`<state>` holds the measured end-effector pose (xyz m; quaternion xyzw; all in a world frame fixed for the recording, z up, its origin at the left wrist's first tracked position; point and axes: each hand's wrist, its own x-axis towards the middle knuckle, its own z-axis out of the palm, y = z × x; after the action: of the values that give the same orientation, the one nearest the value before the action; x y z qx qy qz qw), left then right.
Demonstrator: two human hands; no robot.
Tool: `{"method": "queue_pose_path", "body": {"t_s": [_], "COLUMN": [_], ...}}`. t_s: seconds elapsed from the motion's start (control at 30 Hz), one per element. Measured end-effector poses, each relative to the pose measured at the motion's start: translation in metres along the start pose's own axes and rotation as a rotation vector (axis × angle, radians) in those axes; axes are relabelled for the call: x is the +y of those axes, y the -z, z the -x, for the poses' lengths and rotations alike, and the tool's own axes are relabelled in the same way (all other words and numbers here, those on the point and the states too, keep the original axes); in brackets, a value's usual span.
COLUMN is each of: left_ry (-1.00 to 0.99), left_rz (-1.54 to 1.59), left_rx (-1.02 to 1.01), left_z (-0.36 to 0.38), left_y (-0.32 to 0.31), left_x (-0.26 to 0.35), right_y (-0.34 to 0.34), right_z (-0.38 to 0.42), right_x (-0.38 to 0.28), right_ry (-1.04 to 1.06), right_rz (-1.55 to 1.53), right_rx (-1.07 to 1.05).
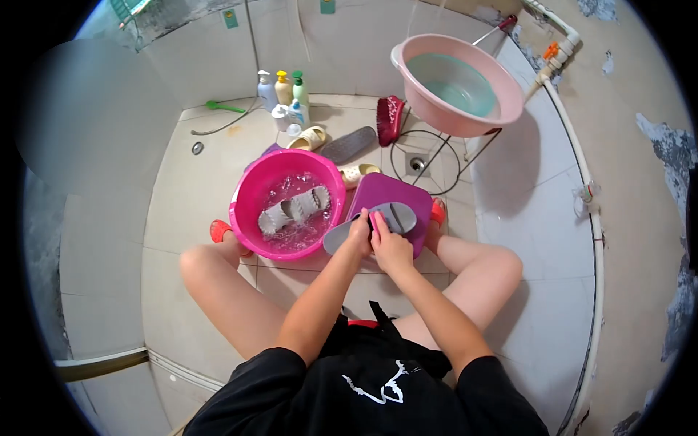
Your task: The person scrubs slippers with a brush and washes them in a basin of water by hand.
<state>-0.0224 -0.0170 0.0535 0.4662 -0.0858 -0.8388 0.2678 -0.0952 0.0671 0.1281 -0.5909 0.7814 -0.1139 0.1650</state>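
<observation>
My left hand [358,234] is closed around a grey slipper [396,216], gripping it near its middle. The slipper lies tilted over a purple plastic stool [379,186], its other end reaching left toward the pink basin. In my right hand [392,251] is a pink brush [376,221], pressed to the slipper; its bristles are hidden. Left of my hands stands a bright pink basin [238,211] of sudsy water. A pair of light grey slippers [294,209] sits in that water.
Behind the basin lie cream clogs [308,138] and a dark grey insole-like slipper [349,145]. Several pump bottles [283,89] stand by the wall. A pale pink basin [465,120] rests on a metal stand at right, near a red brush head [390,120] and a floor drain [416,166].
</observation>
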Motion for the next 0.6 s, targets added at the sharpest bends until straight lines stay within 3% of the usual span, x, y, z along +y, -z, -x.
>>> {"method": "queue_pose_path", "body": {"t_s": [0.13, 0.23, 0.4, 0.47, 0.5, 0.6], "left_ry": [-0.024, 0.006, -0.015, -0.006, 0.003, -0.071], "left_rz": [0.089, 0.072, -0.03, -0.067, 0.032, 0.207], "left_rx": [-0.007, 0.089, 0.024, 0.039, 0.012, -0.053], "left_z": [0.016, -0.003, -0.045, -0.05, -0.041, -0.025], "left_y": [-0.018, -0.02, 0.005, 0.008, 0.001, -0.012], "left_x": [-0.013, -0.001, -0.008, -0.008, -0.006, -0.005], "right_y": [-0.028, -0.029, -0.026, -0.022, -0.023, -0.027], "right_z": [-0.029, -0.046, -0.026, -0.011, -0.017, -0.069], "right_x": [0.027, 0.015, 0.0, 0.008, 0.021, 0.048], "right_ry": [0.047, -0.035, -0.131, 0.021, 0.09, -0.022], "right_rz": [0.194, 0.179, 0.131, 0.217, 0.31, 0.319], "right_rx": [0.029, 0.051, 0.026, -0.045, 0.001, 0.128]}}
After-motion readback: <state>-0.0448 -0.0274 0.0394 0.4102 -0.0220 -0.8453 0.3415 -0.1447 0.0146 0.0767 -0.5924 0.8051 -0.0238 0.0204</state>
